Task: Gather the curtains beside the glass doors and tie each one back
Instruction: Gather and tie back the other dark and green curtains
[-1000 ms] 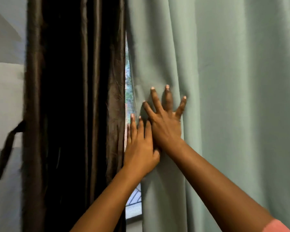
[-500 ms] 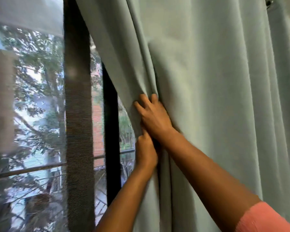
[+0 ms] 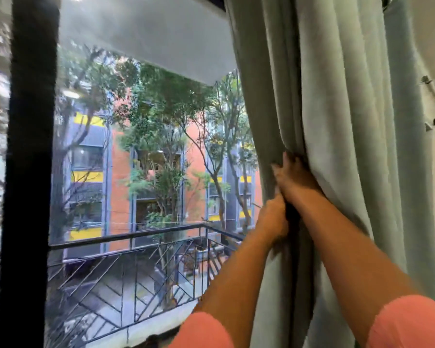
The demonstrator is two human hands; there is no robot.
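Head view: my right hand (image 3: pixel 293 178) grips the pale green curtain (image 3: pixel 342 146) bunched right of the glass door (image 3: pixel 141 172); my left hand (image 3: pixel 274 218) clutches its folds just below, touching the right. Balcony railing (image 3: pixel 126 249) shows outside.

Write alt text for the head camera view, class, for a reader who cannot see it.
Two hands, the left hand below the right hand, grip the bunched edge of a pale green curtain pulled to the right of a glass door. Through the glass show a balcony railing, trees and an orange building.
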